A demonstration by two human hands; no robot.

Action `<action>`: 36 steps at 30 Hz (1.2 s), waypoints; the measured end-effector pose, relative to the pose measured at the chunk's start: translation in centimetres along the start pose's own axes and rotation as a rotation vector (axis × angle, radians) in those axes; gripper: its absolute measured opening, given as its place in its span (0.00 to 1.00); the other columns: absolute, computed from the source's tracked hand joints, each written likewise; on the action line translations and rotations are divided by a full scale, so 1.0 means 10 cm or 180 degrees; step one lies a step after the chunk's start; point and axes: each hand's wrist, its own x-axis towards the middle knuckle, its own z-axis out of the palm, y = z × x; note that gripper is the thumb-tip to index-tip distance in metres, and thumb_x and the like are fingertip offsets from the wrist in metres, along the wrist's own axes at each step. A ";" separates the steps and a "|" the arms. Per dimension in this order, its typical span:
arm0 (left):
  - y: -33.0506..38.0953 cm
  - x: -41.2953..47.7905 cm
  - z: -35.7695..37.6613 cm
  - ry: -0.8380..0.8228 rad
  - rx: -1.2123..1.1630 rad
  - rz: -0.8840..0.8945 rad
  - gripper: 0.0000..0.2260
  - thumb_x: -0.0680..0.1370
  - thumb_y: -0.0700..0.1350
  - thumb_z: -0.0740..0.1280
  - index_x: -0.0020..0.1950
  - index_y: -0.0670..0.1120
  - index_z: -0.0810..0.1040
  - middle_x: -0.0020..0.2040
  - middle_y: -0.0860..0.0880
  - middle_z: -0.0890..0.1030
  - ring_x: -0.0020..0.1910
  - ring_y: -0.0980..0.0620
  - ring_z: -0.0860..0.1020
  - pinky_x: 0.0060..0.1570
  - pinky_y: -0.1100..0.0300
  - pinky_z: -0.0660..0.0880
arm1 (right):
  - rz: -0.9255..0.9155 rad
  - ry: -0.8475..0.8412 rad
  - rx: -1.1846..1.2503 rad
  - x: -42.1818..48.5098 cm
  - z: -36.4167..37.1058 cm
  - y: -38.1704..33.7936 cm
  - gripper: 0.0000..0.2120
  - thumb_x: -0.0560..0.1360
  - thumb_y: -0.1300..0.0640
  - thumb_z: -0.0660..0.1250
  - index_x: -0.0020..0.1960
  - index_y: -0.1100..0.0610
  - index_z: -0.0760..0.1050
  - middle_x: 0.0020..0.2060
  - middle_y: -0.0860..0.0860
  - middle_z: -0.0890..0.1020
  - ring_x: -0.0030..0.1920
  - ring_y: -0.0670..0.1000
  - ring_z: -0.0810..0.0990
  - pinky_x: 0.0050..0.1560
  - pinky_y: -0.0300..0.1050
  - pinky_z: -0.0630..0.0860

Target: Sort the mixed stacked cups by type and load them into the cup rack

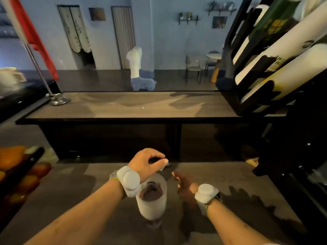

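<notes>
Forearms: both enter from the near edge, each with a grey wrist unit; I see them over the near counter (53,200).
Cup stack (152,198): white, blurred, between my wrists, standing on the near counter, dark inside at its open top.
Left hand (147,162): above the far end of the stack, fingers curled, thumb and fingertips pinched on a small pale item I cannot identify; ring on one finger.
Right hand (185,185): just right of the stack, fingers apart and extended, gripping nothing.
Rack (261,71): black, far right on the raised counter (123,105), loaded with tilted rows of white and green cups.
Flag stand (58,99): far left on the raised counter.
Fruit (21,174): near left edge.
</notes>
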 end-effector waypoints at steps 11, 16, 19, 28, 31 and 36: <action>-0.52 -0.76 0.43 0.0026 0.0128 -0.0365 0.35 0.64 0.48 0.78 0.65 0.62 0.64 0.72 0.56 0.56 0.69 0.59 0.62 0.57 0.81 0.59 | -0.0124 -0.0117 0.0212 -0.30 0.76 0.05 0.42 0.57 0.51 0.75 0.68 0.39 0.63 0.62 0.45 0.76 0.62 0.49 0.75 0.60 0.52 0.77; -0.52 -0.77 0.52 0.0518 -0.0131 -0.0239 0.23 0.66 0.43 0.76 0.53 0.59 0.70 0.60 0.56 0.68 0.56 0.56 0.73 0.50 0.74 0.69 | -0.0144 0.0334 0.1066 -0.39 0.85 0.00 0.31 0.65 0.62 0.76 0.61 0.43 0.68 0.51 0.43 0.80 0.53 0.47 0.80 0.42 0.36 0.80; -0.33 -0.66 0.32 0.0622 -0.0338 -0.0121 0.21 0.65 0.42 0.77 0.47 0.58 0.70 0.56 0.53 0.72 0.52 0.55 0.74 0.52 0.62 0.75 | -0.0245 0.0370 0.1406 -0.46 0.68 -0.12 0.29 0.67 0.61 0.76 0.61 0.45 0.65 0.48 0.39 0.76 0.51 0.44 0.78 0.33 0.27 0.74; 0.39 -0.07 -0.47 0.0483 -0.2333 -0.0408 0.16 0.70 0.39 0.73 0.49 0.48 0.68 0.47 0.47 0.76 0.44 0.48 0.79 0.42 0.44 0.81 | -0.1043 0.0531 0.1027 -0.53 -0.27 -0.59 0.42 0.64 0.45 0.77 0.70 0.33 0.57 0.67 0.44 0.67 0.63 0.49 0.73 0.58 0.51 0.79; 0.61 0.13 -0.61 0.0405 -0.2607 -0.0386 0.17 0.71 0.41 0.72 0.54 0.48 0.69 0.48 0.47 0.78 0.43 0.45 0.80 0.39 0.47 0.81 | -0.1090 0.0531 0.0636 -0.62 -0.64 -0.71 0.49 0.64 0.52 0.78 0.74 0.38 0.51 0.66 0.39 0.69 0.64 0.43 0.72 0.64 0.43 0.72; 0.92 0.66 -0.82 0.0320 -0.3008 -0.0337 0.16 0.74 0.43 0.68 0.60 0.50 0.69 0.52 0.45 0.77 0.44 0.44 0.80 0.39 0.46 0.82 | -0.1048 0.1779 0.0393 -0.62 -1.18 -0.86 0.36 0.61 0.46 0.78 0.63 0.42 0.62 0.54 0.40 0.73 0.53 0.44 0.77 0.51 0.37 0.76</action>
